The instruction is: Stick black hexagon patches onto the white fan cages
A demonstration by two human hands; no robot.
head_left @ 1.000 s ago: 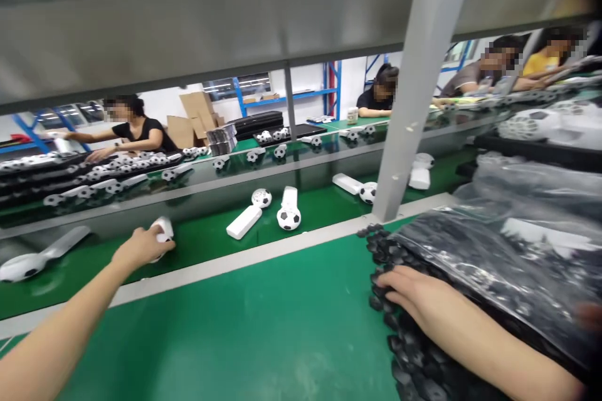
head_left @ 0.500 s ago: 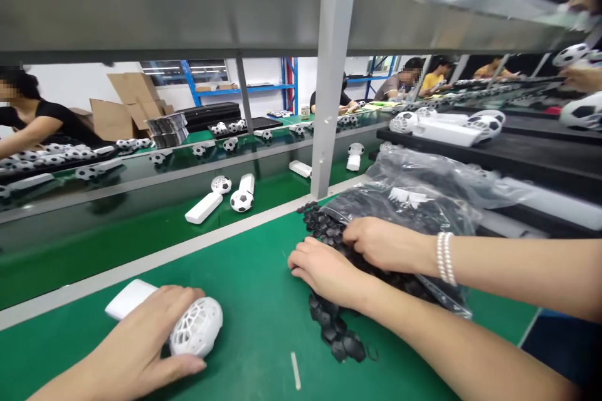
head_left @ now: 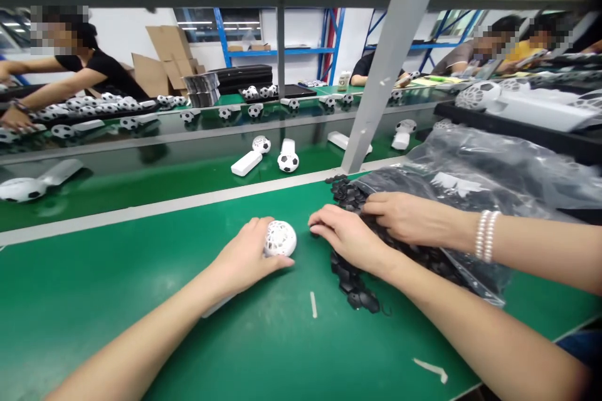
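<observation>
My left hand [head_left: 244, 257] is wrapped round a white openwork ball piece [head_left: 281, 239] on the green table [head_left: 155, 301]; part of its white handle shows under the wrist. My right hand [head_left: 350, 235] pinches a small black piece [head_left: 314, 231] at the left edge of a pile of black pieces [head_left: 348, 279]. Just beyond it, another person's hand with a pearl bracelet [head_left: 487, 236] reaches into the same pile, beside a clear plastic bag [head_left: 470, 156].
A conveyor [head_left: 188, 185] beyond the table carries white handles with football-patterned heads [head_left: 288, 161]. A slanted metal post [head_left: 392, 62] rises at the table's back edge. Black trays [head_left: 531, 122] stand at the right. People work across the line.
The view has swung left. My left hand has brought the white ball piece nearer the black pile. My right hand has drawn slightly away from the pile, with a black piece showing at its fingertips.
</observation>
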